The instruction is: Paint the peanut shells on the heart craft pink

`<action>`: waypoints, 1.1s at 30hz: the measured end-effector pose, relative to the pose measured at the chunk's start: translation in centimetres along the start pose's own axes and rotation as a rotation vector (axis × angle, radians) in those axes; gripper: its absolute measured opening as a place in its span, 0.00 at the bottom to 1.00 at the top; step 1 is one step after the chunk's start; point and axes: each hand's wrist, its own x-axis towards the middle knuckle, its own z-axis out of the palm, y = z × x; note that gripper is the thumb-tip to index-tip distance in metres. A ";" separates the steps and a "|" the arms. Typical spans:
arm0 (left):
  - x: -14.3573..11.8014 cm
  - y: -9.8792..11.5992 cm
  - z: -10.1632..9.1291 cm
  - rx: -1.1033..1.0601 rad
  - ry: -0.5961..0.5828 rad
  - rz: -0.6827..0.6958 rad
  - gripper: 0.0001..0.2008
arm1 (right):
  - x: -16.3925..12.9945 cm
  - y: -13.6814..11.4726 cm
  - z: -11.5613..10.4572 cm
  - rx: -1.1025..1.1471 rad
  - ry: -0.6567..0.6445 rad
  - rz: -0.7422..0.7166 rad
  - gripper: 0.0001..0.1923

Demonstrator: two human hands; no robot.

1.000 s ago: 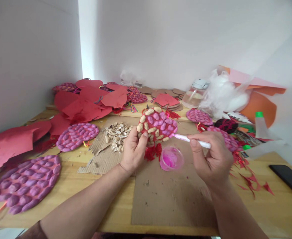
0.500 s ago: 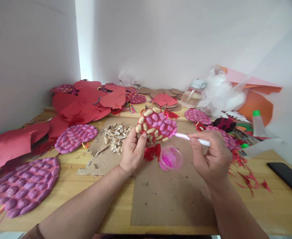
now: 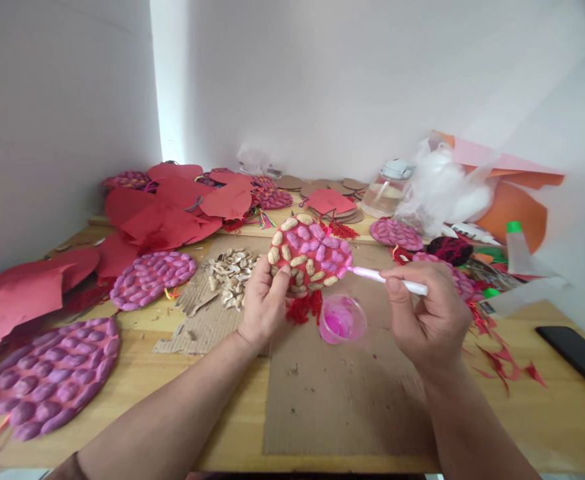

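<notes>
My left hand [image 3: 266, 293] grips the lower left edge of a red disc covered in peanut shells [image 3: 308, 252], thumb on its front. The shells at its upper right are pink; those at the left and bottom are bare tan. A red tassel [image 3: 304, 307] hangs under the disc. In my right hand [image 3: 425, 313] is a white paintbrush [image 3: 392, 280], pinched near its middle, its pink tip touching the disc's right edge. Below stands a clear plastic cup of pink paint [image 3: 341, 320] on a cardboard sheet [image 3: 347, 407].
Broken peanut shells [image 3: 232, 275] lie on torn cardboard. Finished pink discs [image 3: 52, 373] rest at the left, with red paper pieces [image 3: 167, 207] behind. A water jar [image 3: 387, 190], plastic bag [image 3: 437, 187] and glue bottle [image 3: 517, 247] stand at the back right; a black phone [image 3: 575, 360] lies at right.
The disc has tilted slightly more toward me and shifted a little left. My right hand and the brush have moved slightly right and down.
</notes>
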 end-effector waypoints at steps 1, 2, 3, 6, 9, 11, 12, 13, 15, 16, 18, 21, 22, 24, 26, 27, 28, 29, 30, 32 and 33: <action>0.0 0.0 0.0 -0.021 -0.003 -0.017 0.14 | 0.0 0.0 0.0 0.007 -0.004 -0.003 0.05; -0.1 0.0 0.0 -0.051 -0.005 -0.042 0.14 | 0.0 0.0 0.0 0.010 -0.010 -0.007 0.05; -0.1 0.0 0.1 -0.089 -0.006 -0.073 0.14 | 0.0 0.0 0.0 0.011 -0.014 -0.008 0.05; -0.3 0.4 0.4 -0.194 0.004 -0.161 0.15 | 0.0 0.1 0.0 0.005 -0.008 0.006 0.04; -0.2 1.0 0.7 -0.242 0.032 -0.201 0.16 | 0.0 0.1 0.0 -0.001 0.007 0.016 0.04; 0.0 1.2 0.8 -0.269 0.046 -0.233 0.18 | 0.0 0.0 0.0 0.001 0.013 0.025 0.04; 0.1 1.3 0.8 -0.286 0.053 -0.253 0.19 | -0.1 0.0 0.0 0.001 0.017 0.031 0.04; 0.2 1.4 0.8 -0.302 0.061 -0.274 0.20 | -0.1 0.0 0.0 0.003 0.021 0.041 0.04; 0.5 1.4 0.8 -0.328 0.079 -0.309 0.21 | -0.1 -0.1 -0.1 0.023 0.035 0.064 0.04; 0.6 1.4 0.7 -0.339 0.086 -0.320 0.21 | -0.1 -0.1 -0.1 0.040 0.042 0.074 0.04; 0.8 1.3 0.6 -0.356 0.087 -0.344 0.22 | -0.1 -0.1 -0.1 0.074 0.058 0.085 0.05; 0.9 1.4 0.5 -0.376 0.078 -0.384 0.21 | -0.1 -0.1 0.0 0.093 0.065 0.085 0.05; 1.0 1.4 0.5 -0.383 0.080 -0.395 0.20 | -0.1 -0.2 0.1 0.096 0.064 0.083 0.05; 1.0 1.5 0.6 -0.399 0.089 -0.407 0.18 | -0.1 -0.3 0.1 0.103 0.063 0.075 0.04; 1.1 1.6 0.6 -0.412 0.099 -0.415 0.17 | -0.1 -0.4 0.1 0.116 0.067 0.069 0.04; 1.1 1.6 0.6 -0.417 0.105 -0.419 0.16 | -0.1 -0.4 0.1 0.125 0.071 0.068 0.05; 1.1 1.6 0.6 -0.418 0.111 -0.425 0.16 | -0.1 -0.5 0.0 0.132 0.078 0.066 0.05; 1.2 1.6 0.6 -0.419 0.115 -0.431 0.16 | -0.2 -0.5 0.0 0.138 0.086 0.063 0.05; 1.2 1.5 0.5 -0.421 0.116 -0.436 0.15 | -0.2 -0.5 0.0 0.141 0.095 0.062 0.06; 1.2 1.4 0.5 -0.426 0.107 -0.445 0.15 | -0.1 -0.5 0.0 0.140 0.104 0.057 0.07; 1.3 1.4 0.5 -0.431 0.100 -0.448 0.15 | -0.1 -0.5 0.0 0.137 0.101 0.052 0.07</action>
